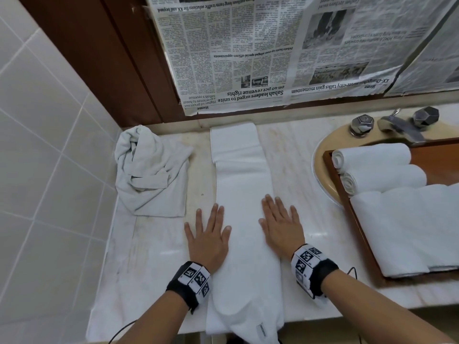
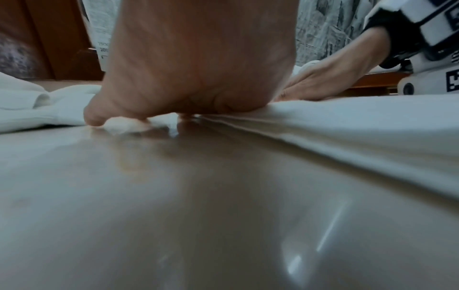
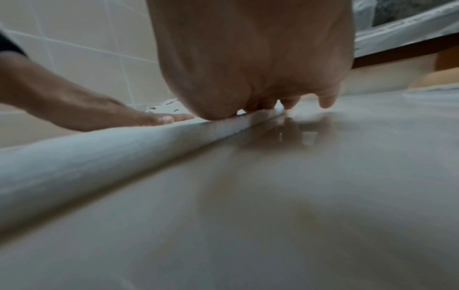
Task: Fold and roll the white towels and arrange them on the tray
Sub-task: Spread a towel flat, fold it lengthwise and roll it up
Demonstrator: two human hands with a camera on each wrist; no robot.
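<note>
While both palms lie flat and spread, gripping nothing, the left hand (image 1: 208, 236) straddles the left edge of the folded towel (image 1: 244, 194) and the right hand (image 1: 280, 225) its right edge; each rests half on cloth, half on the marble counter (image 1: 154, 244); the risk, as I judge it, is that the near end, which hangs over the counter's front edge, drags the strip askew once the pressure lifts, or that uneven layers make a lopsided roll; the far end already looks stepped, narrower than the rest; the towel itself is a long white band, smooth and thick, running away from the person between a crumpled towel (image 1: 151, 172) on the left and the wooden tray (image 1: 357, 234) over the sink on the right, where two rolled towels (image 1: 377, 167) and a folded one already lie.
</note>
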